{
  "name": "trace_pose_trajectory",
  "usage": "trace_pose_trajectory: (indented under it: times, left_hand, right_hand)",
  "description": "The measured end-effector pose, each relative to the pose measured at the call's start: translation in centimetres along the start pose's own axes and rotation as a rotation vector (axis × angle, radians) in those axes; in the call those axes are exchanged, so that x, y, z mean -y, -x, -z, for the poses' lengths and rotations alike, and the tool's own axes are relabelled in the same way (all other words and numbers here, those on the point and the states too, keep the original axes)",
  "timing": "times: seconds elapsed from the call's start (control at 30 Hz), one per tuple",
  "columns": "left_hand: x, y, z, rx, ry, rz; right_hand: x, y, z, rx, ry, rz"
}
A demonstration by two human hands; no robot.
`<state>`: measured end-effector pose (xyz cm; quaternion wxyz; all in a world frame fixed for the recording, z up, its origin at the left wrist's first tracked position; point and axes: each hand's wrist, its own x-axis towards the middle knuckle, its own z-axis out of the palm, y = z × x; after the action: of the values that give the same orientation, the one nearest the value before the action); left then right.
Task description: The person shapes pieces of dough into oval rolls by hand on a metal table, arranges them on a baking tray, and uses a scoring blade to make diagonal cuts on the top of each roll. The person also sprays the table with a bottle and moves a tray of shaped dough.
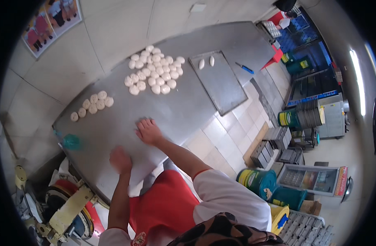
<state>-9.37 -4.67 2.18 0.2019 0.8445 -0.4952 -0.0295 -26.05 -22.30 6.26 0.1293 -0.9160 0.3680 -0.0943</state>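
Note:
My right hand (pixel 147 132) is low over the steel table (pixel 184 119), palm down with fingers apart, and no object shows in it. My left hand (pixel 120 160) is near the table's front edge, too smeared by motion to show its fingers. Beyond my hands lie several round white dough pieces (pixel 158 69) in a large cluster, and a smaller group of pieces (pixel 92 108) on the left. A metal tray (pixel 223 90) at the right holds two elongated dough pieces (pixel 201 63). A blue-handled knife (pixel 244 67) lies beside it. A green translucent object (pixel 71 141) sits at the left edge.
A cream-coloured machine (pixel 69 211) stands at lower left against the table. To the right, across the tiled floor (pixel 227 143), are green buckets (pixel 256 183), stacked pans (pixel 274 139), a glass-topped cooler (pixel 309 179) and grey racks (pixel 303 229). A person in red and white (pixel 283 21) is at the far end.

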Motion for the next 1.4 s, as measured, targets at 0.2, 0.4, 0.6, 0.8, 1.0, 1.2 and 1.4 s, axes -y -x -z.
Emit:
trace_pose_trajectory:
  times: [0.2,0.4,0.6,0.8,1.0,1.2,1.4]
  left_hand:
    - [5.9,5.6,3.6,0.082,0.201,-0.129]
    - [1.4,-5.4,-0.3,0.013,0.166,-0.129]
    - [-1.5,1.0,-0.4,0.010,0.316,-0.233]
    - [4.3,-1.9,1.2,0.177,0.094,-0.368]
    - [-0.9,-3.2,-0.8,0.115,0.146,-0.278]
    - [5.0,3.9,2.1,0.240,0.072,-0.345]
    - [2.2,-4.3,-0.2,0.295,-0.086,-0.370]
  right_hand:
    - [-1.0,12.5,-2.3,0.162,-0.111,0.078]
    - [-2.4,4.1,-0.7,-0.096,0.030,-0.043]
    - [4.0,4.8,-3.9,-0.214,-0.252,-0.334]
    - [-0.8,7.8,-1.6,-0.031,0.035,-0.034]
    - [3.0,1.3,-1.5,-0.156,-0.075,-0.199]
    - [0.5,11.3,-1.8,-0.106,-0.059,0.158]
    - [-0.5,-0.1,-1.5,0.204,0.182,0.222]
